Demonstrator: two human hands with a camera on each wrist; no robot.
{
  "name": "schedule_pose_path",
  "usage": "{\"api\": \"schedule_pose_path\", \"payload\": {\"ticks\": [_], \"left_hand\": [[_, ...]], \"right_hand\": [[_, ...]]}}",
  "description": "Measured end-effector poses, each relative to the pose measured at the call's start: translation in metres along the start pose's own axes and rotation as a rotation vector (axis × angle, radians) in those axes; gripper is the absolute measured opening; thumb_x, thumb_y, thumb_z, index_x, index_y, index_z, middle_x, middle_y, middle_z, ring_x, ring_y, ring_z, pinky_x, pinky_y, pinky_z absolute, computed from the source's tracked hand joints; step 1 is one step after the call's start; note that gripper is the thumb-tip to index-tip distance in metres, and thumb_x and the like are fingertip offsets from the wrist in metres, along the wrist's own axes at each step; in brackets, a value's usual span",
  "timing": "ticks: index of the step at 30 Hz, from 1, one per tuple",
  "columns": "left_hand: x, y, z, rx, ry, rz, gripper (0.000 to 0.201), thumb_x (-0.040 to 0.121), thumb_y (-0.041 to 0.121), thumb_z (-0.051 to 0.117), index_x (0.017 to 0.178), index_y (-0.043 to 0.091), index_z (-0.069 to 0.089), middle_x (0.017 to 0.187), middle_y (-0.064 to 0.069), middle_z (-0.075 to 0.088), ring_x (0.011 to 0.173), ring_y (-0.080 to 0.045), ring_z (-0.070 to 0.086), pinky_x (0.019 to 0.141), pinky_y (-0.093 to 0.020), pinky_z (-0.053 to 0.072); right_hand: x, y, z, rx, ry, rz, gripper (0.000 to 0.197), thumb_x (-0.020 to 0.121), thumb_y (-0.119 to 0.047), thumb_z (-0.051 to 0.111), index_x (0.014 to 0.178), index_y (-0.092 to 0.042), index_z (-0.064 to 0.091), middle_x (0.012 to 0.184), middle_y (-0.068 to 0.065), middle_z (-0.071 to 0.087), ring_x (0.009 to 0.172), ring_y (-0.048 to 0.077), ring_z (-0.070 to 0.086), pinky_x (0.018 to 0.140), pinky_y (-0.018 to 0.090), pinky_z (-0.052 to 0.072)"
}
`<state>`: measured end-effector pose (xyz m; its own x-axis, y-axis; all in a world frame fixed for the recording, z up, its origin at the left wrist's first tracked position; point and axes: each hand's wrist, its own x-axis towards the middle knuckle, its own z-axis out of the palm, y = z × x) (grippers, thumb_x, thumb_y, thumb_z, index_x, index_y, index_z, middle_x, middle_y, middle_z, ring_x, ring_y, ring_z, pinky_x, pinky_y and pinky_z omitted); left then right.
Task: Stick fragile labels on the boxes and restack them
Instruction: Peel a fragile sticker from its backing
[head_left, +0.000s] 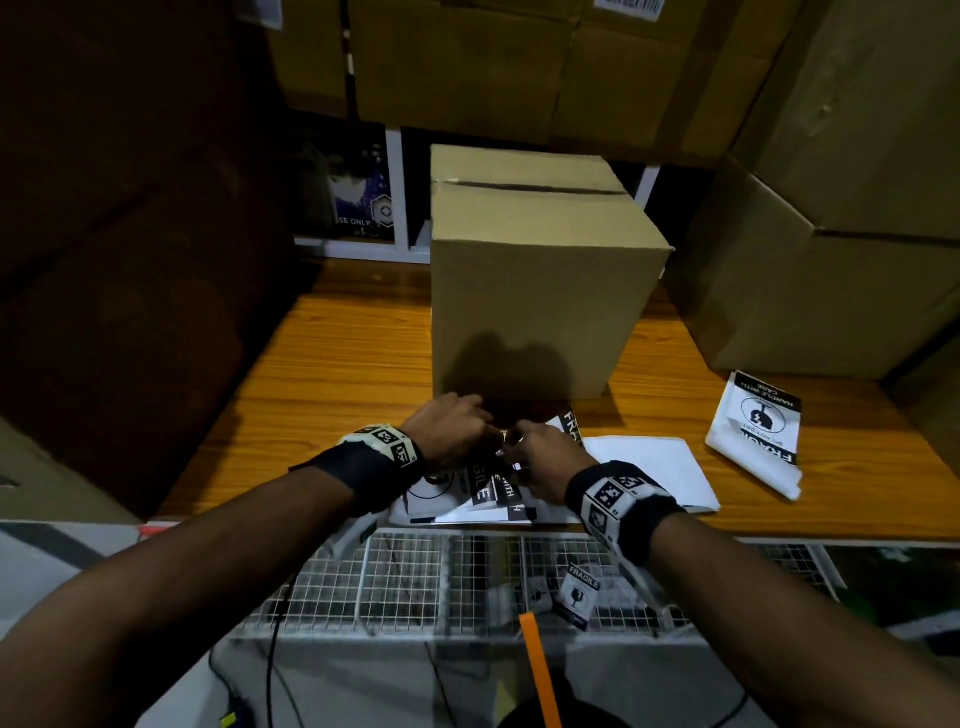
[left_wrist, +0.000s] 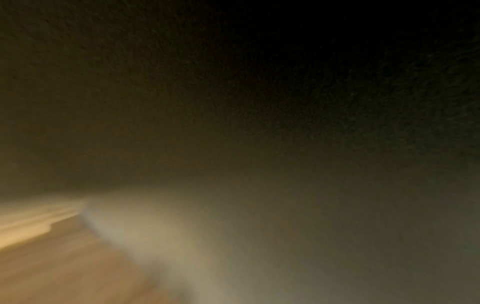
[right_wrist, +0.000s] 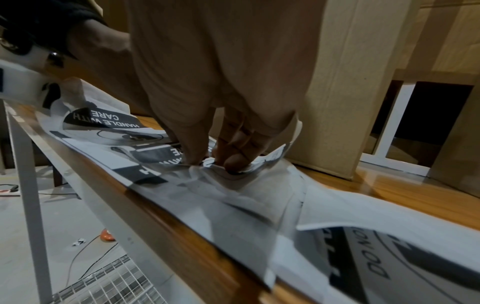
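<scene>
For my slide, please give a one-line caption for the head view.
Both hands, left hand and right hand, pinch a fragile label on the wooden table before a plain cardboard box.

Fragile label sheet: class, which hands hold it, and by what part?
Both hands, left and right, pinch the fragile label sheet at its raised, crumpled edge near the box.

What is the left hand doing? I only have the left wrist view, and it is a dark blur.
Observer: The head view shows the left hand meeting the right hand over the fragile label sheets, in front of the cardboard box.
Operator: Does the right hand hold anything?
Observer: Yes. In the right wrist view its fingers pinch a crumpled part of those sheets.
Operator: Any label on the box?
Observer: None on the faces the head view shows.
</scene>
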<state>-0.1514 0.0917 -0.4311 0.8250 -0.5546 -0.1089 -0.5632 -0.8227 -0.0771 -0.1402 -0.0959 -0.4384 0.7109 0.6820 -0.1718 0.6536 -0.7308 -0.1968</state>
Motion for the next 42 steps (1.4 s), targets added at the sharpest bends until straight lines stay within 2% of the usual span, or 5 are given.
{"api": "schedule_pose_path", "payload": {"ticks": [6, 17, 28, 33, 42], "left_hand": [[0.004, -0.004, 0.005, 0.064, -0.009, 0.026, 0.035, 0.102, 0.033, 0.047, 0.136, 0.03, 0.056, 0.131, 0.006, 0.059, 0.117, -0.022, 0.042, 0.086, -0.035, 0.035], [-0.013, -0.013, 0.034, -0.183, 0.298, 0.078, 0.021, 0.085, 0.024, 0.077, 0.107, 0.024, 0.075, 0.12, 0.0, 0.066, 0.1, -0.024, 0.055, 0.066, -0.028, 0.045], [-0.023, -0.015, 0.036, -0.21, 0.342, 0.098, 0.016, 0.079, 0.018, 0.08, 0.095, 0.017, 0.077, 0.097, -0.003, 0.074, 0.098, -0.03, 0.061, 0.063, -0.042, 0.055], [-0.023, -0.011, 0.028, -0.12, 0.292, 0.096, 0.022, 0.088, 0.038, 0.072, 0.104, 0.022, 0.073, 0.099, -0.005, 0.073, 0.098, -0.028, 0.062, 0.07, -0.042, 0.055], [-0.015, 0.0, 0.012, 0.05, 0.354, 0.166, 0.031, 0.067, 0.031, 0.09, 0.09, 0.023, 0.071, 0.076, 0.001, 0.067, 0.079, -0.025, 0.059, 0.067, -0.038, 0.049]], "right_hand": [[0.001, 0.001, 0.001, 0.017, -0.006, 0.006, 0.023, 0.09, -0.017, 0.068, 0.112, -0.02, 0.073, 0.125, 0.008, 0.052, 0.113, 0.029, 0.054, 0.093, 0.032, 0.043], [0.005, 0.004, 0.008, 0.022, -0.006, 0.045, 0.026, 0.088, -0.014, 0.072, 0.114, -0.018, 0.071, 0.127, 0.003, 0.054, 0.114, 0.023, 0.055, 0.095, 0.032, 0.045], [0.013, 0.01, 0.016, 0.049, -0.021, 0.089, 0.036, 0.083, -0.009, 0.075, 0.118, -0.017, 0.066, 0.125, 0.0, 0.057, 0.105, 0.017, 0.059, 0.082, 0.021, 0.042], [0.012, 0.009, 0.015, 0.017, -0.011, 0.066, 0.027, 0.085, -0.012, 0.074, 0.111, -0.017, 0.069, 0.122, 0.002, 0.056, 0.108, 0.023, 0.058, 0.09, 0.029, 0.046], [0.005, 0.003, 0.007, -0.01, -0.008, 0.019, 0.021, 0.089, -0.019, 0.071, 0.11, -0.017, 0.072, 0.124, 0.006, 0.053, 0.11, 0.026, 0.056, 0.092, 0.039, 0.049]]}}
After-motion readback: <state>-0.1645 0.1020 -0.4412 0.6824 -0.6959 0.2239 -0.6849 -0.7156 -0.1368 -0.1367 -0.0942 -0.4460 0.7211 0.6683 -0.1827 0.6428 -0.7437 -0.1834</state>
